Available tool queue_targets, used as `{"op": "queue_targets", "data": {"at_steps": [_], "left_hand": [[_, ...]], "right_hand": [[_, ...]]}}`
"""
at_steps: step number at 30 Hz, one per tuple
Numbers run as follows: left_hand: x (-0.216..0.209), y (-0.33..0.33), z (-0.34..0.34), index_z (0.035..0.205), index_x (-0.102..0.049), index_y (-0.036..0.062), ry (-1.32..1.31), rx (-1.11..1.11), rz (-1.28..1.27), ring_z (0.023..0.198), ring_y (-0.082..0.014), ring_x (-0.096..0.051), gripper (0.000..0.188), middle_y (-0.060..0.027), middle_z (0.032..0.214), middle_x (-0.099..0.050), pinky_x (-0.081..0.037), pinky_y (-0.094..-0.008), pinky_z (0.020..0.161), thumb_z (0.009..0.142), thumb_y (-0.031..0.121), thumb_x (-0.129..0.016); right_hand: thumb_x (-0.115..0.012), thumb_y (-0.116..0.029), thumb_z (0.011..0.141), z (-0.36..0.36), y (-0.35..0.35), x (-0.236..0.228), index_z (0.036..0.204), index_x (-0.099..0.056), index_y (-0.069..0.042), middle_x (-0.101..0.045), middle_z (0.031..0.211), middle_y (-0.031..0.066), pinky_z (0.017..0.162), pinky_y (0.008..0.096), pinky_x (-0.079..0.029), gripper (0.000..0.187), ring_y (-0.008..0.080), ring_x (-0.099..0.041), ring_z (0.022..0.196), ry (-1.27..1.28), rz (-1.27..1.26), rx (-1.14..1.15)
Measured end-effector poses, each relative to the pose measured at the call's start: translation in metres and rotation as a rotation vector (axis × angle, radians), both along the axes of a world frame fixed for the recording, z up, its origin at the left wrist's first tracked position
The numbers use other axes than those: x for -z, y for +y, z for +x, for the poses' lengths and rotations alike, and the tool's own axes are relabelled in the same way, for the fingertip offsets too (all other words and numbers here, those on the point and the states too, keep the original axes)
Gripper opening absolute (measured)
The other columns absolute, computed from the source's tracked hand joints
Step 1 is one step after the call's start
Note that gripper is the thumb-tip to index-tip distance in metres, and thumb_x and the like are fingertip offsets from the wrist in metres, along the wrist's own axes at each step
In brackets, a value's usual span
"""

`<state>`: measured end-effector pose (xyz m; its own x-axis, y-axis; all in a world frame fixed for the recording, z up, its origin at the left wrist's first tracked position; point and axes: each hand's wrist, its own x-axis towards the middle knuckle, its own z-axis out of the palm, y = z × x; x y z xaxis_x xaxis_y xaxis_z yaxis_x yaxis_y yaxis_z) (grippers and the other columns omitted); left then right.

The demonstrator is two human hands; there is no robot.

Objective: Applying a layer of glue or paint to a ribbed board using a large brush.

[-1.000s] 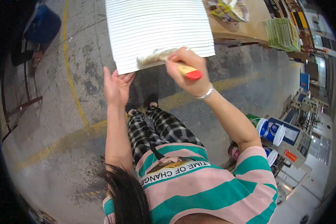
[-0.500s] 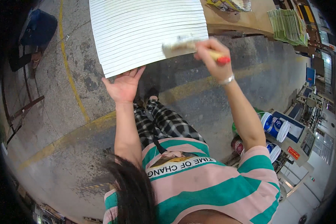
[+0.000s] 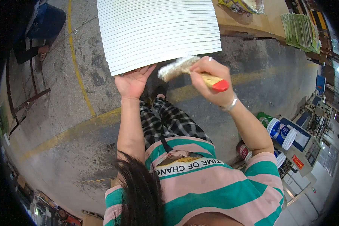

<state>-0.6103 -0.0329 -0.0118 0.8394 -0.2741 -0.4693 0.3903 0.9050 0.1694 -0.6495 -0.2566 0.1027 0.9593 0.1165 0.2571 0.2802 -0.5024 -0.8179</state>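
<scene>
A broad white stack of what look like overlapping sheets (image 3: 160, 32), crossed by rows of thin dark lines, reaches toward me from the top of the view. My left hand (image 3: 133, 83) is palm up at its near left edge, fingers stretched out and partly hidden beneath it. In my right hand (image 3: 214, 77) is a wide paintbrush (image 3: 179, 68) with pale, whitish bristles and a wooden handle ending in red. The brush is just on my side of the stack's near edge, bristles pointing left; whether they touch the edge I cannot tell.
A brown tabletop (image 3: 248, 24) continues right of the sheets, bearing a patterned bag (image 3: 245, 5) and a pile of green printed sheets (image 3: 299, 32). Several buckets (image 3: 280, 132) stand beside a machine (image 3: 309, 141) at right. A dark blue object (image 3: 47, 20) sits on a metal frame at left.
The brush in my right hand has come off the white sheets toward me, past their near edge. My left hand stays at the edge, its fingers now slightly more curled under.
</scene>
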Motion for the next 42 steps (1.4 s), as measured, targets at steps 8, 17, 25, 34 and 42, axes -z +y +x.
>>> {"op": "queue_targets", "data": {"at_steps": [8,17,25,34,42], "left_hand": [[-0.013,-0.011,0.003,0.139,-0.03,0.0034,0.047,0.022,0.065,0.123,-0.0473,-0.039,0.071,-0.0239,0.138,-0.036,-0.028,-0.0618,0.103,0.092,0.056,-0.028],[-0.012,-0.008,-0.007,0.139,-0.027,0.0015,0.099,-0.027,0.041,0.127,-0.0466,-0.032,0.072,-0.0258,0.141,-0.03,-0.024,-0.0616,0.105,0.092,0.056,-0.03],[-0.025,-0.015,-0.005,0.136,-0.031,-0.0017,0.176,-0.08,0.141,0.127,-0.0472,-0.032,0.073,-0.0283,0.138,-0.034,-0.026,-0.0616,0.105,0.092,0.056,-0.031],[-0.026,-0.015,0.003,0.138,-0.029,0.0006,0.136,-0.056,0.125,0.124,-0.0457,-0.038,0.073,-0.0261,0.137,-0.036,-0.027,-0.0607,0.104,0.093,0.057,-0.027],[-0.012,0.044,-0.032,0.138,-0.023,-0.0034,0.257,-0.054,0.129,0.124,-0.0453,-0.037,0.085,-0.0328,0.125,-0.044,-0.028,-0.0554,0.106,0.088,0.065,-0.032]], "right_hand": [[-0.068,-0.012,0.075,0.053,-0.008,0.016,0.074,-0.058,-0.002,-0.058,0.068,0.0098,0.058,0.0281,-0.046,0.014,0.02,-0.056,0.06,-0.115,-0.084,0.191],[-0.057,-0.008,0.087,0.065,-0.057,-0.014,0.09,-0.062,0.003,-0.064,0.083,0.0067,0.067,0.024,-0.051,0.012,0.0133,-0.064,0.072,-0.05,0.025,0.076],[-0.063,-0.009,0.082,0.03,-0.071,0.015,0.081,-0.062,-0.001,-0.063,0.079,0.0042,0.059,0.022,-0.049,0.008,0.0092,-0.062,0.067,0.227,0.129,0.116],[-0.058,-0.005,0.085,-0.014,-0.067,-0.018,0.082,-0.061,0.0,-0.061,0.084,0.0064,0.06,0.0236,-0.051,0.006,0.0122,-0.062,0.069,0.241,0.366,0.223],[-0.055,-0.008,0.085,-0.028,-0.067,-0.035,0.081,-0.06,0.002,-0.061,0.076,0.0064,0.055,0.0236,-0.049,0.011,0.0118,-0.06,0.06,0.317,0.414,0.256]]}}
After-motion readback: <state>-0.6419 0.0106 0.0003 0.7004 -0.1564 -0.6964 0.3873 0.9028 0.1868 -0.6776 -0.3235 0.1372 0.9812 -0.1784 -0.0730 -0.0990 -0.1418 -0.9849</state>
